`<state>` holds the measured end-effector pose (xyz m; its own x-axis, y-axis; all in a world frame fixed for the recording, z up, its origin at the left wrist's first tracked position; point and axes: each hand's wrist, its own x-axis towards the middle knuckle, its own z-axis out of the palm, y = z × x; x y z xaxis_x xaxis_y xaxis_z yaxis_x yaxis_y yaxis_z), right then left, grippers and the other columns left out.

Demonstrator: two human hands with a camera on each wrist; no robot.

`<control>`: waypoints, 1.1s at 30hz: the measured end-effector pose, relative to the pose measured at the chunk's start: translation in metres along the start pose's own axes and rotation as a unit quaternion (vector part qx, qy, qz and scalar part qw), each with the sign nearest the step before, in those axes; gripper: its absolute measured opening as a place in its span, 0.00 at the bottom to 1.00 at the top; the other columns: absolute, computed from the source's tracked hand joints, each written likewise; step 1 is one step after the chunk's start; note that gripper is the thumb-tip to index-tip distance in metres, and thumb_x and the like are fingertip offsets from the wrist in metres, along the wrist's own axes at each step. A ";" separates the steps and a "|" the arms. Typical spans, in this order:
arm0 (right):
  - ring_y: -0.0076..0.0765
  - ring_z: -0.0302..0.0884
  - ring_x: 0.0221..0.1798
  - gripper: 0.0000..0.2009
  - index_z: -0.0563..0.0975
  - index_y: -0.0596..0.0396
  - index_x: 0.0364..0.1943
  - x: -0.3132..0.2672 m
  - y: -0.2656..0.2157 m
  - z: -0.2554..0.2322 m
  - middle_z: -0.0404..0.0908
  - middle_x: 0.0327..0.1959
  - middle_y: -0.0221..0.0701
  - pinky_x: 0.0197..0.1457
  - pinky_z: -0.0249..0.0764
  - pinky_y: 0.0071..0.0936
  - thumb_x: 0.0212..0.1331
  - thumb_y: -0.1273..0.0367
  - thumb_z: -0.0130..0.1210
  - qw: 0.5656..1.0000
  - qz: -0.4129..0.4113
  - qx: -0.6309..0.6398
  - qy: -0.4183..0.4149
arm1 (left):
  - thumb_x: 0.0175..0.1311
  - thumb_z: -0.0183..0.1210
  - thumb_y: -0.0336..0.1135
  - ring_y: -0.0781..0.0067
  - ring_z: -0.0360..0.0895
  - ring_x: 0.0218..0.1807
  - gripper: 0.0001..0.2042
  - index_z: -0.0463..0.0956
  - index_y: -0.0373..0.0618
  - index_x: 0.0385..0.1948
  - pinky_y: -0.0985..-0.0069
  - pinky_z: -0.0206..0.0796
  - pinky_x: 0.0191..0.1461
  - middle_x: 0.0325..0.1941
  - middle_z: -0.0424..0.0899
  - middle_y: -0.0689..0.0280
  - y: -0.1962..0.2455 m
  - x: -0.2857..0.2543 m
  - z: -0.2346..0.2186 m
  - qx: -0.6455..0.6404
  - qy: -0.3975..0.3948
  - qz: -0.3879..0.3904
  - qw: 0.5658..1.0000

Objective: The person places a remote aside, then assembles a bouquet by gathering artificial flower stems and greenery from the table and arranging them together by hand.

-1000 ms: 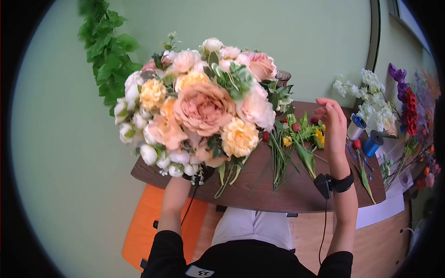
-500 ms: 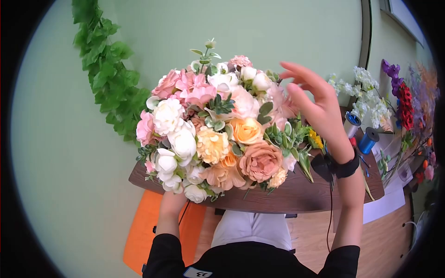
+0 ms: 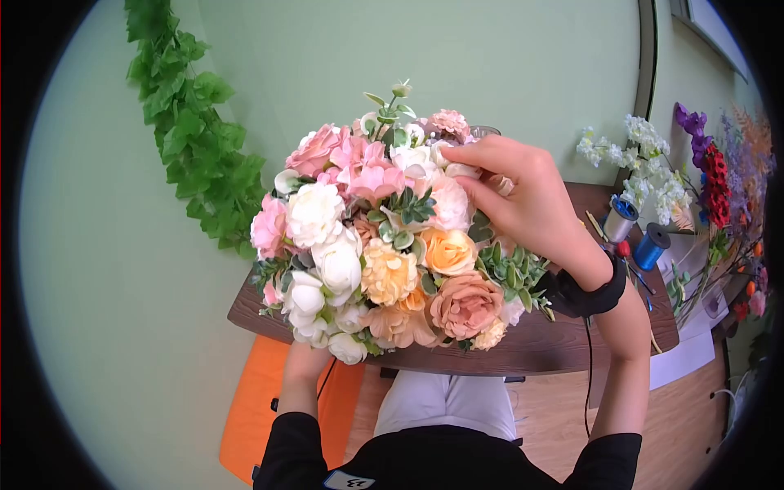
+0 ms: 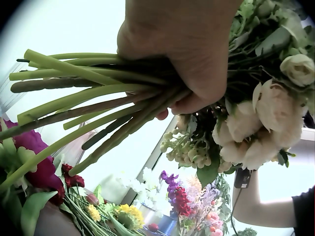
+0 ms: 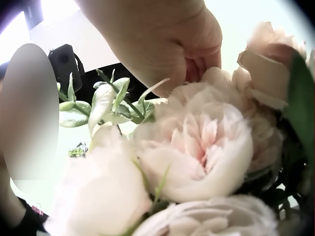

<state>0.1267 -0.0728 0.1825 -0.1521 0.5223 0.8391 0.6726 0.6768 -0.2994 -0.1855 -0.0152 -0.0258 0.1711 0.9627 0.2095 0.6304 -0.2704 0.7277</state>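
A large bouquet (image 3: 384,273) of pink, white, peach and yellow artificial flowers is held up in front of the person, above the table. In the left wrist view, the left hand (image 4: 182,44) grips its bundle of green and brown stems (image 4: 93,93), whose cut ends stick out past the fist. From the head view that hand is mostly hidden under the blooms. At the bouquet's upper right, the right hand (image 3: 523,188) pinches a white flower (image 3: 462,169) between thumb and fingers. Pale pink blooms (image 5: 206,147) fill the right wrist view close below that hand.
Two ribbon spools, one silver (image 3: 621,219) and one blue (image 3: 652,247), stand at the right of the dark wooden table (image 3: 245,314). Beyond them are white blossoms (image 3: 645,163) and red flowers (image 3: 714,192). A green leaf vine (image 3: 192,131) hangs on the left wall.
The bouquet has turned, bringing white and pink blooms to the front left, and shifted right and lower. The right hand has moved left from beside it onto a white flower, its fingers closing.
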 end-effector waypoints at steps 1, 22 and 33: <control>0.33 0.72 0.23 0.10 0.75 0.61 0.35 0.000 0.000 0.001 0.74 0.25 0.36 0.27 0.69 0.23 0.44 0.76 0.55 1.000 0.000 0.000 0.000 | 0.55 0.47 0.37 0.62 0.72 0.40 0.14 0.69 0.39 0.40 0.72 0.63 0.43 0.36 0.76 0.56 0.001 0.003 0.002 -0.017 -0.002 -0.007 1.000; 0.43 0.57 0.52 0.23 0.70 0.52 0.44 0.003 -0.024 -0.016 0.66 0.49 0.34 0.55 0.55 0.36 0.35 0.75 0.50 0.979 -0.158 -0.062 -0.109 | 0.57 0.44 0.40 0.61 0.73 0.38 0.15 0.69 0.38 0.37 0.68 0.63 0.41 0.40 0.75 0.54 -0.040 -0.001 0.008 -0.357 -0.035 -0.138 0.923; 0.38 0.62 0.42 0.25 0.68 0.52 0.44 0.003 -0.029 0.006 0.69 0.35 0.30 0.46 0.59 0.34 0.34 0.71 0.59 0.962 -0.193 -0.147 -0.129 | 0.58 0.46 0.43 0.63 0.73 0.39 0.14 0.69 0.45 0.39 0.64 0.64 0.40 0.43 0.72 0.55 -0.016 -0.002 -0.010 0.002 -0.071 -0.085 0.994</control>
<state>0.1025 -0.0877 0.1905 -0.5801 0.3996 0.7098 0.7004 0.6895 0.1843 -0.2037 -0.0131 -0.0310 0.1664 0.9860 -0.0105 0.6616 -0.1037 0.7427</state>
